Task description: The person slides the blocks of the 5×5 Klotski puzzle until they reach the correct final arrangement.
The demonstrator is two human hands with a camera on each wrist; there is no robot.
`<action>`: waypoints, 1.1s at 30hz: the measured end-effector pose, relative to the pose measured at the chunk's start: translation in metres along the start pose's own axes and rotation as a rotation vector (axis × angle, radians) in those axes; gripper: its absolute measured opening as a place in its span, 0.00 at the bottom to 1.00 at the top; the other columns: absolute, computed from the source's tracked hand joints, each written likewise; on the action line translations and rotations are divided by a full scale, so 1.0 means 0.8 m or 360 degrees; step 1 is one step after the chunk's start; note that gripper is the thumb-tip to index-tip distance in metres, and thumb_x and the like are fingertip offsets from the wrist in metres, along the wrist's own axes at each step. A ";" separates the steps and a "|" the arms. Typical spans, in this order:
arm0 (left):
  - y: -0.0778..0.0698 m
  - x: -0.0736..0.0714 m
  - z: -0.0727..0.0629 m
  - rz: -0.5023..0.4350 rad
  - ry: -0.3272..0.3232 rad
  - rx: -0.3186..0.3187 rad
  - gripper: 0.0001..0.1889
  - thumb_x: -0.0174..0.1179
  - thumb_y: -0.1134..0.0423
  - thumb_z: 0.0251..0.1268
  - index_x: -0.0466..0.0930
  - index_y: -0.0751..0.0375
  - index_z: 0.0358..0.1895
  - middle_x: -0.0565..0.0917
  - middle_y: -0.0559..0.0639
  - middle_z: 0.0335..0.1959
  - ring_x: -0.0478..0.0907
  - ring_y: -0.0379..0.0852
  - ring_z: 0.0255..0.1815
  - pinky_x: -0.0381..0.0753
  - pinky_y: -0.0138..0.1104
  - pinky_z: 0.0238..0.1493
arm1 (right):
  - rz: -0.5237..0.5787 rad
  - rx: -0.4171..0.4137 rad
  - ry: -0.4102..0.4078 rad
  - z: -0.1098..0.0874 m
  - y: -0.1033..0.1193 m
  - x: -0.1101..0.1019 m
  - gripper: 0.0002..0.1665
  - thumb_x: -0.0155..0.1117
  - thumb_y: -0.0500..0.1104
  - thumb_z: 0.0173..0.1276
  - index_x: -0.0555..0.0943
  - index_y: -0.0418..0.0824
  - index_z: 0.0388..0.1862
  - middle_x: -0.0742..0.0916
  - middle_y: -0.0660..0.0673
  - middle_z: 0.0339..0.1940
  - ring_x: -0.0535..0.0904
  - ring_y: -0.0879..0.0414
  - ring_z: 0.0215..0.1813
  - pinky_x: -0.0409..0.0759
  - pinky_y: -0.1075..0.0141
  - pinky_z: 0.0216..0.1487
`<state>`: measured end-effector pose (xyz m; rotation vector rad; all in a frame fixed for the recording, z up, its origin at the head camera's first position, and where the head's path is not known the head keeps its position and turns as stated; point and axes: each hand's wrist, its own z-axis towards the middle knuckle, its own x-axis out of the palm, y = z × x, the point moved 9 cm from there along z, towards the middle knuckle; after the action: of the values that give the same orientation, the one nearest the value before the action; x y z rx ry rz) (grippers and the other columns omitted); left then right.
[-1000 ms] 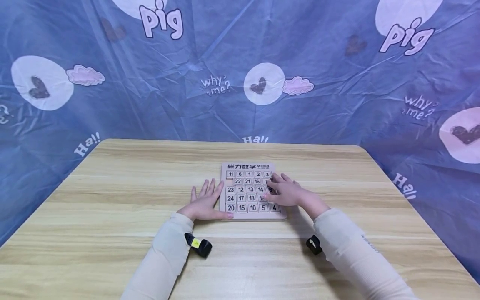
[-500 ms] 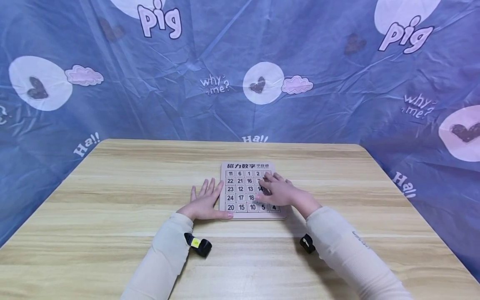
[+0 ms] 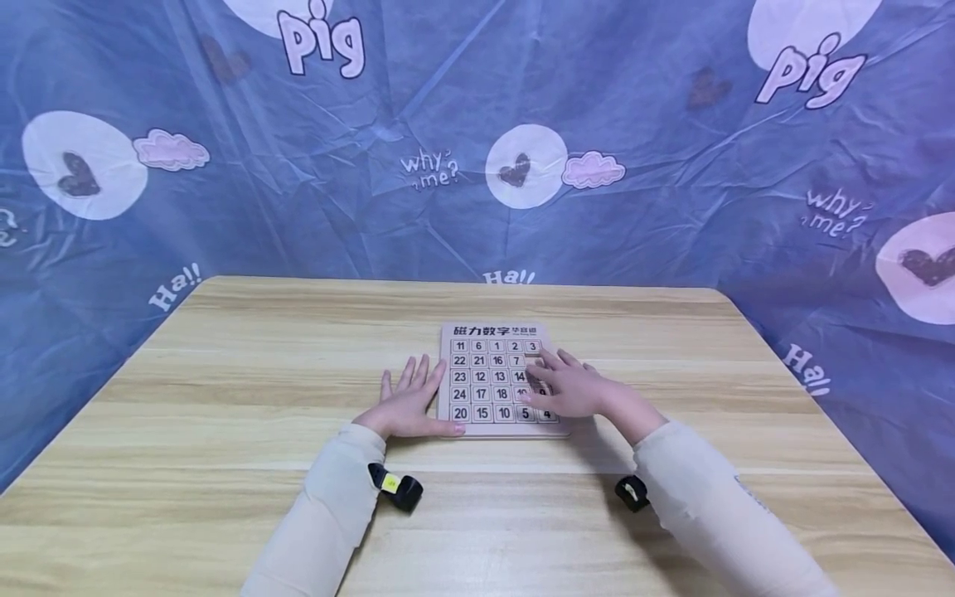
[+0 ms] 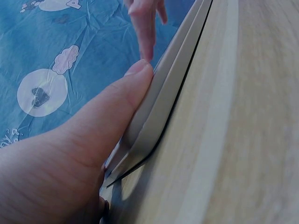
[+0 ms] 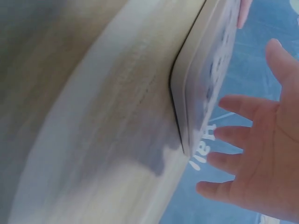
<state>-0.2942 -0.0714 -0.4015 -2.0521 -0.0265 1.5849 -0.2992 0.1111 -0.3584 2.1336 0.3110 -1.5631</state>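
A pale number sliding puzzle [image 3: 492,429] lies flat on the table, its numbered tiles in rows under a printed title. The second row reads 22, 21, 16, 7 from the left, with a gap showing at its right end, partly behind my right hand. My left hand [image 3: 406,408] rests at the board's lower left, fingers spread along the left edge and thumb on the front corner. My right hand [image 3: 573,390] hovers over the right columns, covering some tiles. In the right wrist view its fingers [image 5: 229,163] are spread and look apart from the board, holding nothing.
The wood-grain table [image 3: 261,348] spreads out around the board. A blue printed cloth [image 3: 321,207] hangs behind it and along both sides. Dark wrist devices sit below the left cuff [image 3: 403,491] and the right cuff [image 3: 632,492].
The second-row tiles slid left, so the gap went from the row's left end to its right end. My right hand moved left, then back right. The left hand stayed put.
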 end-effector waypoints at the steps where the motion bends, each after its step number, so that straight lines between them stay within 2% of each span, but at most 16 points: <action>1: 0.000 0.000 0.000 -0.0003 -0.0002 0.0002 0.58 0.51 0.26 0.34 0.34 0.52 0.68 0.33 0.58 0.66 0.24 0.53 0.64 0.19 0.53 0.55 | -0.0007 -0.0007 0.0013 -0.004 0.001 0.000 0.40 0.43 0.65 0.61 0.59 0.40 0.64 0.52 0.35 0.66 0.43 0.33 0.63 0.44 0.36 0.53; 6: 0.000 0.000 0.000 0.0001 -0.0002 0.0004 0.58 0.52 0.27 0.35 0.34 0.52 0.68 0.33 0.59 0.66 0.24 0.53 0.64 0.20 0.54 0.55 | -0.0030 -0.0033 0.0062 -0.024 0.003 0.007 0.42 0.44 0.65 0.59 0.60 0.40 0.64 0.53 0.35 0.66 0.44 0.34 0.63 0.45 0.36 0.54; 17: 0.000 0.000 0.000 -0.0011 0.0005 -0.0006 0.58 0.52 0.27 0.35 0.34 0.52 0.67 0.32 0.58 0.66 0.23 0.53 0.64 0.20 0.53 0.55 | 0.0018 -0.0112 0.0071 -0.061 0.014 0.017 0.43 0.45 0.66 0.58 0.62 0.37 0.62 0.56 0.36 0.66 0.45 0.35 0.64 0.45 0.37 0.54; 23: 0.000 0.001 0.000 0.0007 0.0012 -0.0001 0.58 0.51 0.27 0.35 0.33 0.52 0.67 0.32 0.58 0.66 0.24 0.53 0.64 0.20 0.53 0.55 | 0.0022 -0.0138 0.0067 -0.065 0.013 0.019 0.44 0.44 0.67 0.58 0.62 0.36 0.62 0.56 0.35 0.65 0.45 0.35 0.64 0.45 0.36 0.54; 33: -0.001 0.000 -0.001 -0.0014 0.0012 0.0001 0.58 0.52 0.27 0.35 0.33 0.52 0.67 0.31 0.58 0.66 0.23 0.53 0.64 0.19 0.53 0.55 | -0.0034 -0.0100 0.0045 -0.051 0.005 0.019 0.43 0.43 0.67 0.59 0.59 0.38 0.64 0.55 0.34 0.65 0.45 0.34 0.63 0.46 0.37 0.54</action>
<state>-0.2931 -0.0715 -0.4008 -2.0547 -0.0318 1.5717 -0.2585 0.1264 -0.3619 2.1127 0.3883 -1.5157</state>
